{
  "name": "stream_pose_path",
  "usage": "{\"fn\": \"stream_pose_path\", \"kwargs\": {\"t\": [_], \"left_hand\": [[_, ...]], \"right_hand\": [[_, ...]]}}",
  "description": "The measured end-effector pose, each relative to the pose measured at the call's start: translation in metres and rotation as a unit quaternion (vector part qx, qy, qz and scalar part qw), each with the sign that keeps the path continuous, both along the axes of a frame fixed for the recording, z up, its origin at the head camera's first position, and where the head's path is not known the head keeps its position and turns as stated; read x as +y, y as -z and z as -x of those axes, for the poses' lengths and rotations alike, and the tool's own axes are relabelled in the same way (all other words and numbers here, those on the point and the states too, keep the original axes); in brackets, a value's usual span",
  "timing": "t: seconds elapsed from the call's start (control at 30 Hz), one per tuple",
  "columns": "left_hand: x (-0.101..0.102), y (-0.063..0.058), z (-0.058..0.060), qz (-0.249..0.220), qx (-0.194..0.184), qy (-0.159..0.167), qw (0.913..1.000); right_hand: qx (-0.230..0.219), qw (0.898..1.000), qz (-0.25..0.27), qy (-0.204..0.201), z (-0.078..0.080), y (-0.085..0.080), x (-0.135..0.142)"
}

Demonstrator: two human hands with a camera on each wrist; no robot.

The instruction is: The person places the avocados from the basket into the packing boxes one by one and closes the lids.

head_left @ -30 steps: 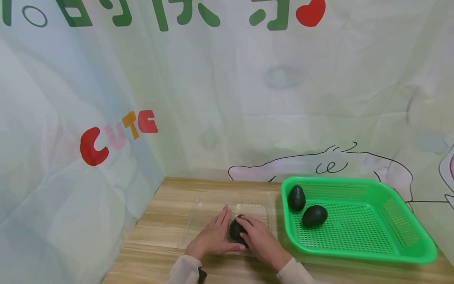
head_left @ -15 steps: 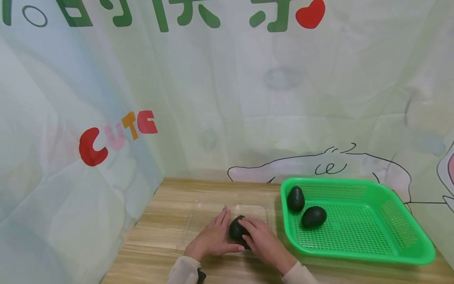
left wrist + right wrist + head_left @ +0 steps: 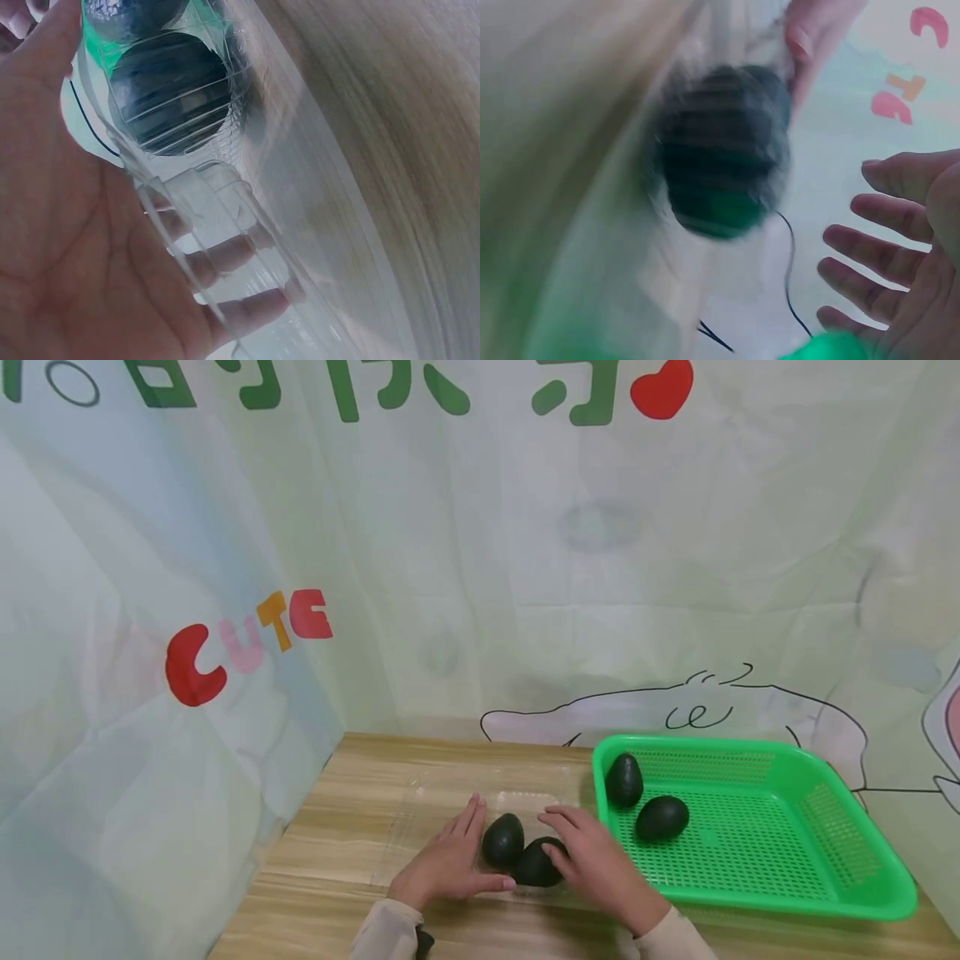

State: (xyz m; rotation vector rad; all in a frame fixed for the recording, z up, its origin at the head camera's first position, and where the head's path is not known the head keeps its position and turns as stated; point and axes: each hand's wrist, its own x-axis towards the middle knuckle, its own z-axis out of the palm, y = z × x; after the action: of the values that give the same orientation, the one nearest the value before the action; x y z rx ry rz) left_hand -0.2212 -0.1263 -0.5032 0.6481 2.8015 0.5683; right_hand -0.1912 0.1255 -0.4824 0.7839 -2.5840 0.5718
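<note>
Two dark avocados, one beside my left fingers and another nearer my right hand, lie close together in a clear plastic clamshell container. My left hand rests along the container's middle, thumb spread and fingers straight; the left wrist view shows these fingers through the clear wall. Just right of the avocados, my right hand hovers with loosely bent fingers. In the right wrist view, its fingers are spread and stand apart from the blurred avocado.
To the right stands a green plastic basket, holding an upright avocado at its left wall and a lying one. The wooden table meets a printed cloth backdrop behind and on the left.
My right hand has let go of the avocado and drawn back to the right, so both avocados in the container now show. My left hand has stayed in place.
</note>
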Motion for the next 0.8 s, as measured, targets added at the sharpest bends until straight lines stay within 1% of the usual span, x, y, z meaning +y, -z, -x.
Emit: {"fn": "stream_pose_path", "kwargs": {"t": [0.17, 0.23, 0.4, 0.5, 0.63, 0.8], "left_hand": [[0.000, -0.002, -0.001, -0.001, -0.006, -0.002, 1.0000], [0.000, -0.003, -0.002, -0.003, -0.008, -0.002, 1.0000], [-0.001, -0.004, -0.003, -0.007, -0.009, -0.002, 0.9999], [-0.001, -0.004, -0.003, -0.006, -0.009, -0.002, 0.9999], [-0.001, -0.004, -0.002, -0.006, -0.010, -0.002, 0.9999], [-0.001, -0.003, -0.002, -0.005, -0.011, -0.003, 0.9999]], "right_hand": [[-0.015, 0.999, -0.029, 0.030, 0.000, -0.020, 0.017], [-0.008, 0.998, -0.045, 0.041, 0.001, -0.027, 0.025], [0.015, 0.997, -0.070, 0.043, 0.008, -0.037, 0.045], [0.016, 0.996, -0.081, 0.041, 0.012, -0.042, 0.055], [0.004, 0.994, -0.097, 0.048, 0.018, -0.045, 0.068], [-0.029, 0.992, -0.112, 0.054, 0.025, -0.039, 0.081]]}}
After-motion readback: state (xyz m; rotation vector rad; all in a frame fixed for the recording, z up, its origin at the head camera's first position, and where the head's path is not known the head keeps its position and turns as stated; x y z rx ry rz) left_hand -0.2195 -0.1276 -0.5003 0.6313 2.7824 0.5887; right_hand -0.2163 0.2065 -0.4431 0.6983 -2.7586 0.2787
